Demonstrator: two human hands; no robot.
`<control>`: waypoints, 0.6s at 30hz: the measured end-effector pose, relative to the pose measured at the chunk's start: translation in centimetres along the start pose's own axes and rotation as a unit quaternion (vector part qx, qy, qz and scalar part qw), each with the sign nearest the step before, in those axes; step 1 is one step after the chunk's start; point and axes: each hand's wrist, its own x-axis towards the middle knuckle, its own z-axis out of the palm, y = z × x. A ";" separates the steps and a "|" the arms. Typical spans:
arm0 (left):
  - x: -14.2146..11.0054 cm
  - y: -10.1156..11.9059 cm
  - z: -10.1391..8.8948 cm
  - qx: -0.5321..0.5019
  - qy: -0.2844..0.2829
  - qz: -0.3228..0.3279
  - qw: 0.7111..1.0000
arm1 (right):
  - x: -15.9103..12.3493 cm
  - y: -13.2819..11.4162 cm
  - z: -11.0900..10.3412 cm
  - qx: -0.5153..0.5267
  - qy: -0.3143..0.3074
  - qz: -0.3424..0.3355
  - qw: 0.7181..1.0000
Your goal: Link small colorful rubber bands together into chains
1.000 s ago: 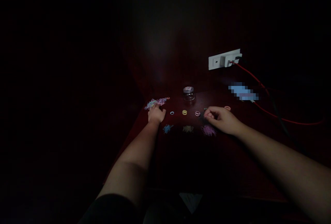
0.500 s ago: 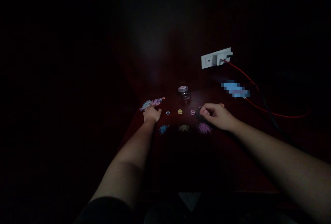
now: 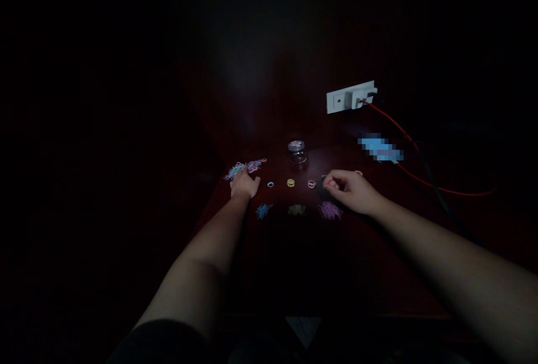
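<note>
My left hand (image 3: 244, 184) lies at the near edge of a mixed pile of coloured elastic bands (image 3: 253, 166), fingers stretched into it and thumb apart. My right hand (image 3: 351, 189) is curled with its fingertips together, right of some pink bands (image 3: 311, 184); anything inside is hidden. Left of those are yellow bands (image 3: 291, 183) and a blue band (image 3: 270, 184). Nearer me are a blue pile (image 3: 263, 211), a dull yellow pile (image 3: 296, 210) and a purple pile (image 3: 330, 210). An orange band (image 3: 358, 173) shows partly behind my right hand.
Behind the bands stands a clear lidded jar (image 3: 297, 152) on the dark red table (image 3: 336, 274). At the back right, a red cable (image 3: 424, 182) links a white wall socket (image 3: 340, 100) with a blurred-out blue object (image 3: 380, 148). The surroundings are very dark.
The view has shifted slightly, so most things sit a little further left and lower. Both hands keep nearly the same pose and place by the bands.
</note>
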 end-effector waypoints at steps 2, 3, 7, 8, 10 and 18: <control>-0.1 0.1 -0.1 -0.004 0.003 0.002 1.000 | 0.0 -0.1 0.0 0.001 0.004 -0.001 1.000; -0.2 0.1 -0.1 -0.005 0.003 0.004 1.000 | 0.0 -0.2 0.0 0.000 0.006 -0.001 1.000; -0.3 0.2 -0.3 -0.017 0.010 0.005 1.000 | 0.0 -0.3 0.0 -0.004 0.007 0.003 1.000; -0.4 0.2 -0.2 -0.023 0.014 0.006 1.000 | 0.0 -0.3 -0.1 -0.003 0.007 0.005 1.000; -0.4 0.1 0.0 -0.039 0.026 0.010 0.999 | 0.0 -0.2 -0.1 -0.001 0.008 0.009 1.000; 0.4 -1.3 0.8 -0.149 0.085 0.034 0.985 | 0.1 0.0 0.0 0.004 0.006 0.008 1.000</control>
